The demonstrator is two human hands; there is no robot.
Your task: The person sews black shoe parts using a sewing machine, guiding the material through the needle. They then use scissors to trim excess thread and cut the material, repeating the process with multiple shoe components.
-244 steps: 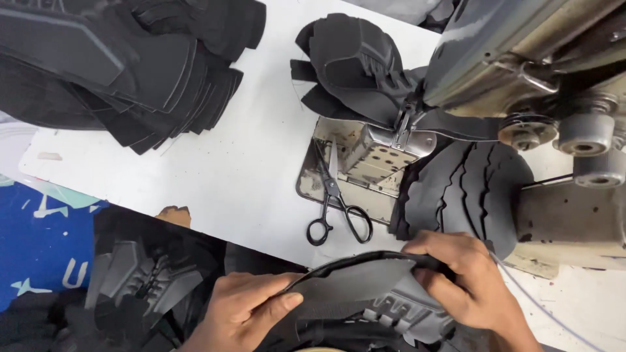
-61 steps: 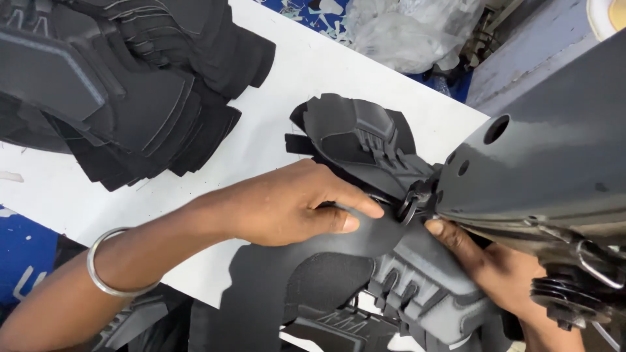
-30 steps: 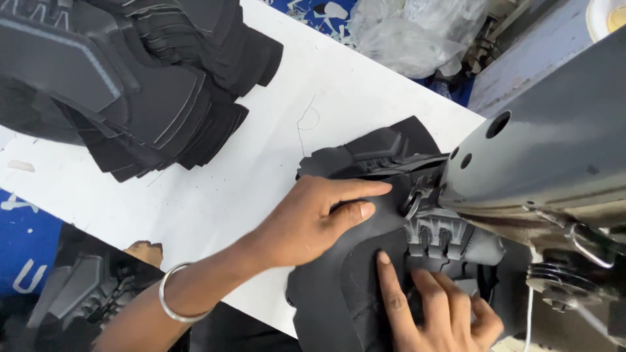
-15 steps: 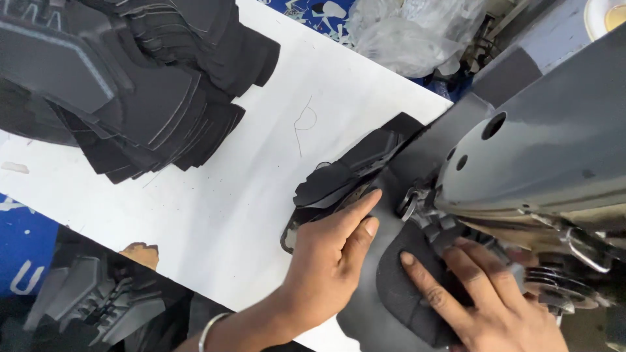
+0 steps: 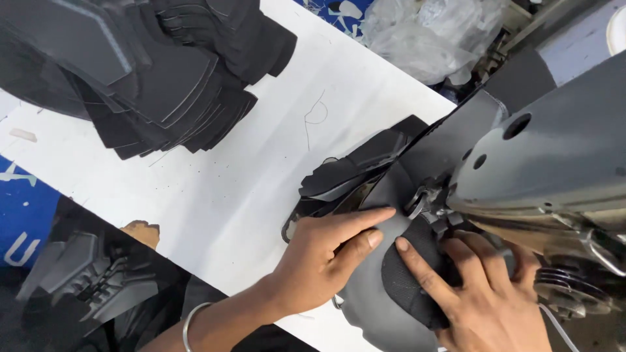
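1. One broad white worktop carried everything, running from the lower left up to the right, where a grey sewing machine overhung its edge.
2. Stacked black cut panels lay at the upper left of the worktop, well apart from both hands; a second heap of dark moulded pieces sat below the worktop's near edge, and clear plastic wrapping was bunched beyond the far edge.
3. A grey-and-black panel lay flat under both hands, its long axis running from the lower middle up toward the machine's presser foot, with its far end tucked beneath the machine head.
4. The left hand, a metal bangle on its wrist, rested palm-down on the panel's left part, fingers stretched out flat and pointing up and right at the presser foot; it pressed rather than gripped.
5. The right hand lay flat on the panel's black mesh patch, fingers spread and extended up-left, pressing and not closed round anything.
6. Both hands sat just beside the presser foot, which lay up and beyond the fingertips; the left index fingertip appeared the nearer, almost touching it.
7. A loose thread curled on the bare worktop above the panel.
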